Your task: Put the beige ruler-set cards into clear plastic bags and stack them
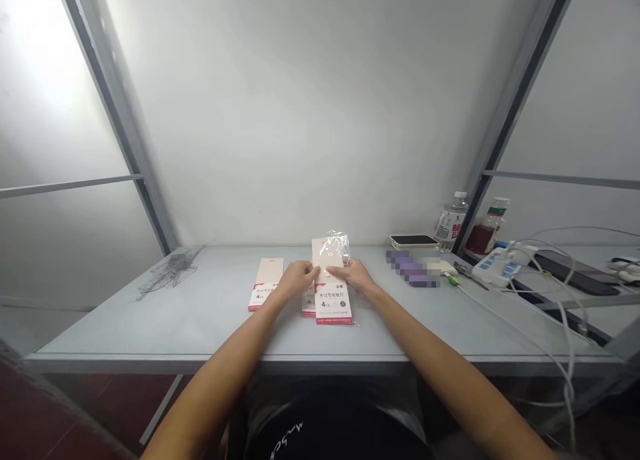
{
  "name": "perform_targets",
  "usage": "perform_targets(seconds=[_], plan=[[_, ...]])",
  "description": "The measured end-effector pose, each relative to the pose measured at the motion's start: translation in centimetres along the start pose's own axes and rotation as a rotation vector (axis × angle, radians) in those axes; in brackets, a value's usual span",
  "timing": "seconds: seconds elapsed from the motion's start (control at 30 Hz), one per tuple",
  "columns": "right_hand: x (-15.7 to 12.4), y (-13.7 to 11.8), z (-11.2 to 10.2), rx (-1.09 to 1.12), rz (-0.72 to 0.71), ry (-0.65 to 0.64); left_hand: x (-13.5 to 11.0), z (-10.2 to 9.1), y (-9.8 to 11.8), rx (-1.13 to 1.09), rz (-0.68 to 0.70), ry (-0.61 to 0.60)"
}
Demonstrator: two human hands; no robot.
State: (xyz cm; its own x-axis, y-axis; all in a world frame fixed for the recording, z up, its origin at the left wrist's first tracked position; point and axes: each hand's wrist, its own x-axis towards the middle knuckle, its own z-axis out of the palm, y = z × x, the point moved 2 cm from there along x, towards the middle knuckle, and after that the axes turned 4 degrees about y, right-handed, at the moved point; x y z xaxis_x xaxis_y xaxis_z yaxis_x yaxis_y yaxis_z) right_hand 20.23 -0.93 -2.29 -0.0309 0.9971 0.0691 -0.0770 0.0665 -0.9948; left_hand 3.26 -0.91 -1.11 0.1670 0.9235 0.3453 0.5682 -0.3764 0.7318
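Upright between my hands is a ruler set pack (334,300), a white and red card in a clear plastic sleeve. My left hand (299,277) is closed on its left edge, thumb on the front. From the right side my right hand (356,275) grips the same pack, its thumb lying across the card's middle. Behind it, a second ruler set pack (309,305) is mostly hidden. Another pack (271,273) of the same look lies on the table to the left of my left hand.
Crumpled clear plastic wrappers (173,270) lie at the table's left. To the right are a phone (414,241), a blurred purple item (407,267), a water bottle (453,220), a bottle of dark liquid (487,230), a power strip (497,268) and loose white cables (515,333).
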Motion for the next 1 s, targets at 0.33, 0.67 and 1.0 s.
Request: perform_targets(seconds=[0.33,0.67,1.0], plan=[[-0.4,-0.1,0.9,-0.011,-0.044,-0.029,-0.5,1.0,0.9,-0.117,0.059,-0.064],[-0.3,-0.5,0.6,0.075,-0.100,-0.003,-0.5,0.7,0.9,-0.367,-0.043,-0.190],[-0.5,-0.2,1.0,0.083,-0.070,-0.081,-0.9,1.2,1.3,-0.544,-0.116,-0.357]])
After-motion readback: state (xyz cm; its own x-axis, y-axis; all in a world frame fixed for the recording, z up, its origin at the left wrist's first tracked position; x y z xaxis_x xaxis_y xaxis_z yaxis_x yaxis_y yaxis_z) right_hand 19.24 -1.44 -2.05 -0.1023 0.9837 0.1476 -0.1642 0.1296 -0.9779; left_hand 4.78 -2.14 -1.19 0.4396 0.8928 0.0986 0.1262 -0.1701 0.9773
